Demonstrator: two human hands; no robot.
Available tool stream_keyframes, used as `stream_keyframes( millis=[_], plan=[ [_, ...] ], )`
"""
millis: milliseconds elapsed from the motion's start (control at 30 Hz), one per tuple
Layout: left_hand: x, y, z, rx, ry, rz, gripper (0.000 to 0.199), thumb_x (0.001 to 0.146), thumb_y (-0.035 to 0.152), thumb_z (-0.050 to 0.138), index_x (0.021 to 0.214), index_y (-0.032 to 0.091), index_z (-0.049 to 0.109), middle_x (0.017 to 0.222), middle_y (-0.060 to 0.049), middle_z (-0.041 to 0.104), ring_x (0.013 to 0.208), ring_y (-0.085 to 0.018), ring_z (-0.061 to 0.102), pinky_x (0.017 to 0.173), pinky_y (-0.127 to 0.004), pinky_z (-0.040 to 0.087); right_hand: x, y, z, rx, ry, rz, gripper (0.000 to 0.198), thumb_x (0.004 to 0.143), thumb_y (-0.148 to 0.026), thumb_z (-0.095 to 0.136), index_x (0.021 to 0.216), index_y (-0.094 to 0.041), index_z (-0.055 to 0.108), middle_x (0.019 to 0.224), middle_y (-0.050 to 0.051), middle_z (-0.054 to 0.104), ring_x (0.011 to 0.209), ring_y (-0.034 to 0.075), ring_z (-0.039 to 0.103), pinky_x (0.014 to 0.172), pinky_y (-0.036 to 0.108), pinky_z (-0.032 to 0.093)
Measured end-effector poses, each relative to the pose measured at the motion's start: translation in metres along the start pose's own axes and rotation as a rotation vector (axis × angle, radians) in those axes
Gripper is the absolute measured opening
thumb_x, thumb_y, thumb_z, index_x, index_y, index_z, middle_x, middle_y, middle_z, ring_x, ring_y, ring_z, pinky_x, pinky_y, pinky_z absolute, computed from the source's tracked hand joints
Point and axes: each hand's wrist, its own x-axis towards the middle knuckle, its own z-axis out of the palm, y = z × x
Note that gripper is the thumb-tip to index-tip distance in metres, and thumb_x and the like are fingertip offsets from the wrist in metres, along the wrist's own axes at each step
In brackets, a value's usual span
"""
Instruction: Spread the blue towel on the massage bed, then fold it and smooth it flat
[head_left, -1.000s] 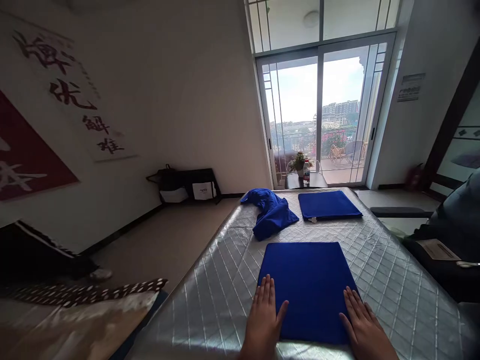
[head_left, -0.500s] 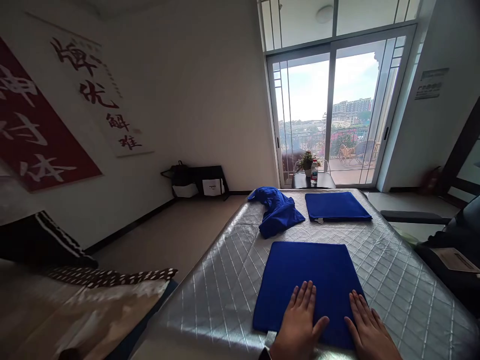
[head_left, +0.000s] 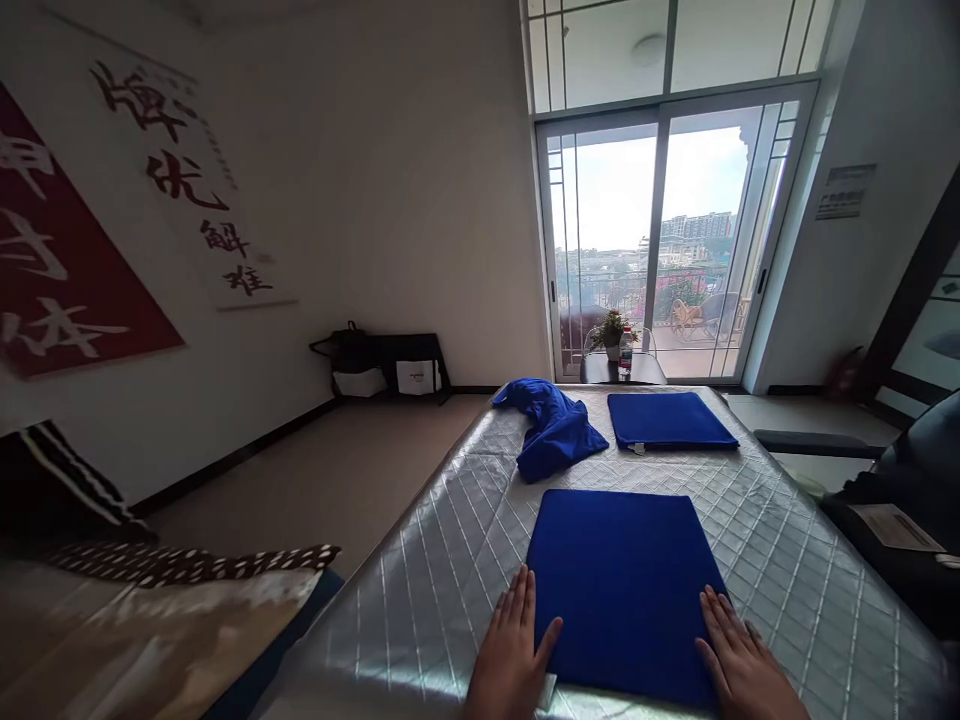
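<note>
A flat square of blue cloth [head_left: 622, 590] lies smooth on a silver quilted surface [head_left: 427, 580], close in front of me. My left hand [head_left: 514, 640] rests at its left edge, fingers stretched out and thumb over the cloth. At the right edge lies my right hand [head_left: 739, 650], also flat with the fingers extended. A white tag shows partly beside my left hand. Farther back are a second flat blue cloth square [head_left: 670, 420] and a crumpled blue cloth [head_left: 551, 430] to its left.
Behind the silver surface stands a small dark table [head_left: 600, 370] with a potted plant [head_left: 613, 330] and a bottle [head_left: 625, 352]. Patterned bedding [head_left: 187, 620] is at the lower left. A dark chair [head_left: 892, 540] with papers stands at the right.
My left hand has moved left, from the middle of the cloth to its left edge. My right hand stays at the right edge. The view has tilted slightly.
</note>
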Motion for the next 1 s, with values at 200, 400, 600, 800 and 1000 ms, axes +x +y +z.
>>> stream_keyframes(
  millis=[200,400,600,800,1000],
  plan=[
    [0.001,0.004,-0.023,0.004,-0.141,-0.033,0.095,0.094,0.077,0.014,0.159,0.006,0.014,0.165,-0.011,0.007,0.154,-0.027,0.014,0.127,-0.048,0.019,0.052,-0.002,-0.057,-0.051,0.046,-0.008,0.069,0.101,-0.052,0.017,0.158,-0.014,0.03,0.165,0.005,0.021,0.154,0.021,0.017,0.125,0.046,0.023],
    [0.025,0.043,-0.046,-0.032,-0.139,0.189,0.094,0.095,0.076,0.016,0.157,0.005,0.024,0.164,-0.016,0.018,0.153,-0.029,0.02,0.126,-0.049,0.025,0.109,-0.013,-0.054,-0.123,-0.038,0.002,0.065,0.101,-0.038,0.02,0.156,-0.004,0.029,0.165,0.011,0.021,0.154,0.022,0.016,0.125,0.045,0.019],
    [0.076,0.135,-0.023,-0.159,-0.13,0.638,0.078,0.102,0.064,0.011,0.16,0.013,0.023,0.165,-0.012,0.021,0.155,-0.022,0.017,0.128,-0.042,0.02,0.112,-0.008,-0.02,-0.143,0.005,-0.005,0.062,0.101,-0.035,0.024,0.154,-0.006,0.037,0.164,0.014,0.022,0.154,0.026,0.016,0.124,0.049,0.018],
    [0.111,0.151,0.008,-0.171,-0.099,0.611,0.082,0.101,0.066,0.011,0.159,0.01,0.023,0.166,-0.013,0.019,0.156,-0.023,0.008,0.129,-0.045,0.012,0.115,0.001,-0.011,-0.143,0.011,-0.002,0.063,0.101,-0.034,0.02,0.156,-0.007,0.032,0.165,0.011,0.021,0.154,0.023,0.015,0.124,0.046,0.019],
    [0.138,0.064,-0.003,-0.007,-0.028,0.306,0.086,0.1,0.067,0.01,0.159,0.006,0.024,0.166,-0.014,0.017,0.155,-0.028,0.013,0.128,-0.049,0.017,0.12,0.002,-0.005,-0.096,0.027,0.038,0.067,0.101,-0.039,0.013,0.158,-0.006,0.024,0.167,0.009,0.016,0.155,0.021,0.013,0.125,0.045,0.017]
  ],
)
